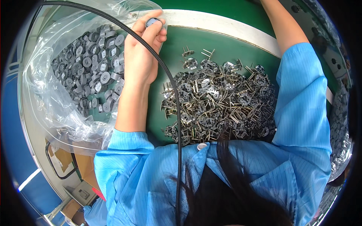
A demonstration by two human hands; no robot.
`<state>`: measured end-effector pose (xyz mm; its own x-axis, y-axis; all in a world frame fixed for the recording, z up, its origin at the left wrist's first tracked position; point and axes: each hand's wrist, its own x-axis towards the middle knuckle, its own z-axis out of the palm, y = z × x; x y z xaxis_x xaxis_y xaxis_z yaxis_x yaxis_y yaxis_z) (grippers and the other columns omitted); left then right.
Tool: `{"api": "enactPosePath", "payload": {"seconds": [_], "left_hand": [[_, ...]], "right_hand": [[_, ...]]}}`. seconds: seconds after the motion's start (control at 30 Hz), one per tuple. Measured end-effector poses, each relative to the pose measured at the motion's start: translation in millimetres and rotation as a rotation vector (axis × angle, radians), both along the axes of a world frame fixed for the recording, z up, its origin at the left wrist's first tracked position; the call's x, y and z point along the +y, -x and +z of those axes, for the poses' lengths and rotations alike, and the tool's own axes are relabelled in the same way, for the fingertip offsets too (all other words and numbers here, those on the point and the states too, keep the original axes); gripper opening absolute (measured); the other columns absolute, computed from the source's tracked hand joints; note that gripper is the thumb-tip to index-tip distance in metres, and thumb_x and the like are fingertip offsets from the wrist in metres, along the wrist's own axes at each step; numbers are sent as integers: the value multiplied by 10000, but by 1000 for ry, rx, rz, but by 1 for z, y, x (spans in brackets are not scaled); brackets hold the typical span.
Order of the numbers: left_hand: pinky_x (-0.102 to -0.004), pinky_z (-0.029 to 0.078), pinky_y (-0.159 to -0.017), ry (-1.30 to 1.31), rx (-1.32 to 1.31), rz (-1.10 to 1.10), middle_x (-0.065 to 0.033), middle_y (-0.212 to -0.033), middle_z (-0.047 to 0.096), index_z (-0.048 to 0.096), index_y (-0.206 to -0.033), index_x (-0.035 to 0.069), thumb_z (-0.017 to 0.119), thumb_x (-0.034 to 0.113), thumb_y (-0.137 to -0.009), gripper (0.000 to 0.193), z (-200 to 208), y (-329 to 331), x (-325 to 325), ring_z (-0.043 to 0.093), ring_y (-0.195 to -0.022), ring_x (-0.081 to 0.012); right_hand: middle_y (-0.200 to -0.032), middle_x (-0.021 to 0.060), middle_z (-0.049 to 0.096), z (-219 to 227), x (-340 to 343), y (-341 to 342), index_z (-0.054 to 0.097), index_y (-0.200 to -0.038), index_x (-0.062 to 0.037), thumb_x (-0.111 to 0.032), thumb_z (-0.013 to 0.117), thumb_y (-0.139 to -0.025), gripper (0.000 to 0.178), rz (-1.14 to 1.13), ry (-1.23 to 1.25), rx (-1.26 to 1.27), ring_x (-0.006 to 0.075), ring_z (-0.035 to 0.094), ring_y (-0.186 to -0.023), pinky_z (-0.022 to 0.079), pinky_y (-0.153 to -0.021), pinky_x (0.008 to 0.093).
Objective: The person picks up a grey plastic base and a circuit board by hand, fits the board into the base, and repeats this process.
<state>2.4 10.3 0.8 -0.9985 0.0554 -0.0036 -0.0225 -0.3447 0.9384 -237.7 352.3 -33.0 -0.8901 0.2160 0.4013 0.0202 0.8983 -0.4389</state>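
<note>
My left hand (140, 60) is raised at the far side of the bench, thumb and fingers closed on a small round grey part (154, 22) with a dark rim and a paler face. To its left, a clear plastic bag (41, 86) lies spread open with many similar grey round parts (86, 67) in it. Right of my left forearm sits a heap of small round circuit boards (222, 98) with long metal pins. My right forearm (284, 24) stretches forward past the upper edge, so the right hand is out of sight.
A black cable (174, 81) arcs across the view, in front of my left wrist. A white strip (218, 24) crosses the green bench top (188, 35) behind the heap. More grey parts in clear plastic (341, 128) lie at the far right. Cardboard boxes (85, 165) stand lower left.
</note>
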Motion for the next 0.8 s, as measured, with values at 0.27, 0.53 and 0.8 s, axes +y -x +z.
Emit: {"api": "enactPosePath", "payload": {"seconds": [0.27, 0.53, 0.8], "left_hand": [[-221, 499, -651, 85, 48, 92, -115, -933, 681, 578, -1048, -3, 693, 54, -880, 212, 2, 4, -2, 612, -719, -114], [-192, 500, -614, 559, 333, 107, -31, -869, 629, 575, -1121, 6, 755, -30, -799, 371, 5, -6, 14, 592, -712, -55], [-176, 492, -608, 532, 192, -192, -29, -785, 642, 560, -1126, -55, 782, 13, -786, 411, -6, -9, 10, 608, -683, -47]], "right_hand": [[-804, 60, 667, 36, -139, -189, 643, -912, -17, -154, 742, -815, 194, 912, 260, -414, 128, 644, -715, 511, -659, 286], [-740, 85, 675, 40, -141, -224, 699, -805, -20, -179, 766, -768, 177, 1160, 273, -399, 218, 665, -720, 516, -681, 350], [-781, 148, 676, 58, -144, -212, 693, -853, 11, -170, 710, -796, 191, 934, 555, -285, 187, 645, -720, 496, -661, 309]]}}
